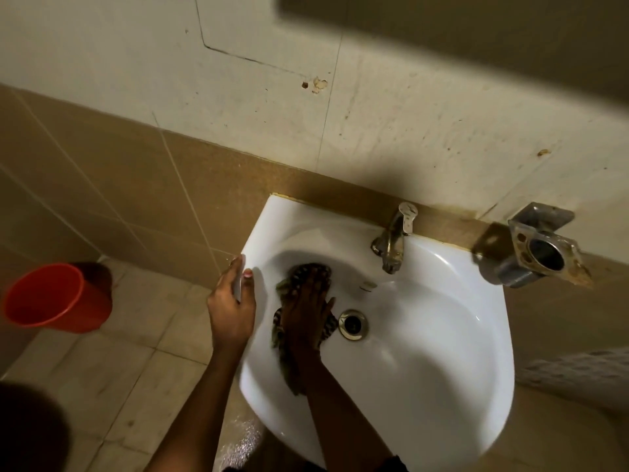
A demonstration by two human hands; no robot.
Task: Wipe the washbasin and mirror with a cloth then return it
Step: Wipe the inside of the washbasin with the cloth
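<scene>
Right hand [308,303] presses cloth [284,338] flat in washbasin [442,352]; left hand [231,301] grips the rim. Cloth could snag the drain [353,324].

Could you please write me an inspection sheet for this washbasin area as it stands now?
Surface: white basin, bowl looks clean and glossy; drain open.
Job's things: striped cloth lies in the bowl left of the drain; the mirror is not clearly seen.
Clutter: nothing seen in the bowl besides the cloth.
Grippers: right hand pressed flat on the cloth; left hand grips the basin's left rim.
Cables: nothing seen.
Surroundings: tarnished tap at the back rim; rusty metal holder on the wall to the right; red bucket on the tiled floor to the left; wall above is stained and chipped.
</scene>
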